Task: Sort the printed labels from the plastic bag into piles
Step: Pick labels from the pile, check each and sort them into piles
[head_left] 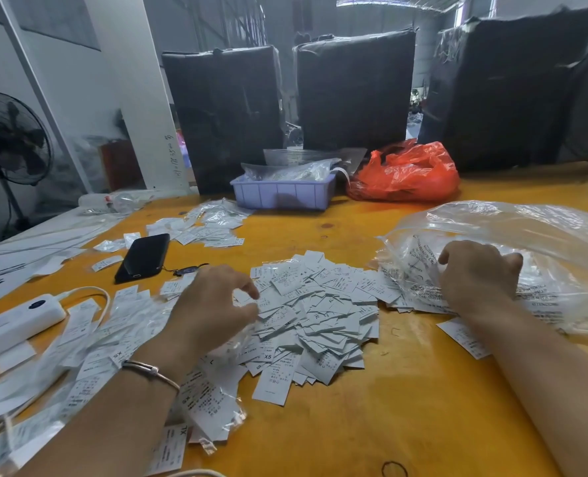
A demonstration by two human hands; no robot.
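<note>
Three black wrapped bales (354,91) wall off the far edge of my yellow table (406,390) — in front of them one lavender tray (282,194) and one red bag (406,173). One phone (143,257) and one white power bank (13,325) lie left. My left hand (213,304) hovers over the loose label heap (316,311), its grip narrow, fingers curled, holding nothing I can see. My right hand (475,277) grips the clear plastic bag (526,256) — more labels inside.
</note>
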